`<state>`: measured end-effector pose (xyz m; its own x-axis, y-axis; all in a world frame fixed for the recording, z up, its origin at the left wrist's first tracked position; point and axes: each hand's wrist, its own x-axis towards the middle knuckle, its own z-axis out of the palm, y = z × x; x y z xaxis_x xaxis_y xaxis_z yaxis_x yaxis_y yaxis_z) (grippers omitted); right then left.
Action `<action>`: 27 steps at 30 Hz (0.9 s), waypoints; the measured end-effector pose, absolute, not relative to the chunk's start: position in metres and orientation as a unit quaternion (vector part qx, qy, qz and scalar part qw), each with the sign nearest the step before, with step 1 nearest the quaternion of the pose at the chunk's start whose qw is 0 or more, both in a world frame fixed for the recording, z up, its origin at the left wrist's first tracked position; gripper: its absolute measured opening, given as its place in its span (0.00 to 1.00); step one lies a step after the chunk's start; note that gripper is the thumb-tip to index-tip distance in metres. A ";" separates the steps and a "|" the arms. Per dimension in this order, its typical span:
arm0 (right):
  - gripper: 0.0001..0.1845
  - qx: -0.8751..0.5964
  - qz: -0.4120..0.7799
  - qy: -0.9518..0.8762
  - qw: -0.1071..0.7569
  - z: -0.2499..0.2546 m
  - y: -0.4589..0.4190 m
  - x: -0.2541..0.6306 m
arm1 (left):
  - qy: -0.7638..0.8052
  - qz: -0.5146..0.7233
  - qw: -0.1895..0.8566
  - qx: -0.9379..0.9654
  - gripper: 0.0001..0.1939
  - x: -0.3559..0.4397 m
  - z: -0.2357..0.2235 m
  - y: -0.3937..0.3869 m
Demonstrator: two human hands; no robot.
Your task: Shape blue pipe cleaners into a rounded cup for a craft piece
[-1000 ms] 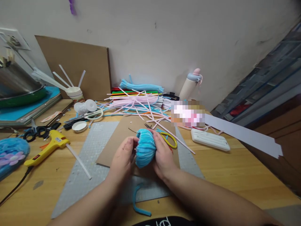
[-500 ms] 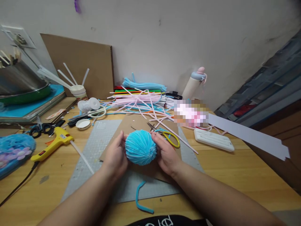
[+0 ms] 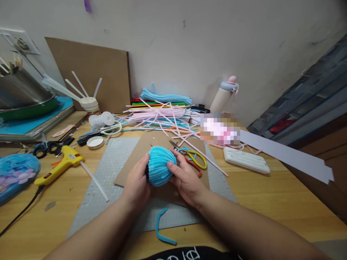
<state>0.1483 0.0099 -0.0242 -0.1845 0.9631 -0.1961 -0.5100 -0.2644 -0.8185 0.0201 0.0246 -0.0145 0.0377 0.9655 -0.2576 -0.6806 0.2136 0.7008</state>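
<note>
A fuzzy blue ball with ridges, made of pipe cleaners [image 3: 161, 167], is held between both hands above the cardboard sheet. My left hand [image 3: 137, 182] is closed on its left side, where a dark patch shows at the edge. My right hand [image 3: 187, 178] grips the right side, its thumb lying on the ridges. Just beyond the right hand lie scissors with yellow and red handles [image 3: 199, 160]. Nearer me, a bent piece of blue pipe cleaner [image 3: 159, 231] lies across the front edge of the cutting mat.
Under the hands lie a cardboard sheet [image 3: 132, 168] and a grey cutting mat [image 3: 92, 202]. To the left rests a yellow glue gun [image 3: 61, 166] with its cord. Bundled pipe cleaners [image 3: 162, 113] lie at the back. A white box-like device [image 3: 246, 160] and a bottle [image 3: 223, 94] are on the right.
The ball has been turned in my hands, so its ridges now face differently and a dark patch shows at left. My right thumb has moved onto its front.
</note>
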 end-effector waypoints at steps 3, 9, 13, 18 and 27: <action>0.26 -0.345 0.710 -0.298 0.537 -0.026 0.011 0.149 | 0.332 0.563 0.717 0.242 0.19 0.018 -0.009 0.022; 0.27 -0.296 0.748 -0.284 0.522 -0.023 0.011 0.151 | 0.316 0.471 0.752 0.337 0.17 0.011 -0.005 0.017; 0.22 -0.285 0.751 -0.293 0.518 -0.024 0.010 0.150 | 0.314 0.422 0.757 0.388 0.18 0.008 -0.008 0.018; 0.23 -0.284 0.728 -0.279 0.558 -0.025 0.015 0.153 | 0.326 0.409 0.721 0.454 0.11 0.002 -0.006 0.022; 0.23 -0.324 0.751 -0.236 0.524 -0.027 0.026 0.159 | 0.288 0.425 0.806 0.294 0.16 -0.001 0.003 0.026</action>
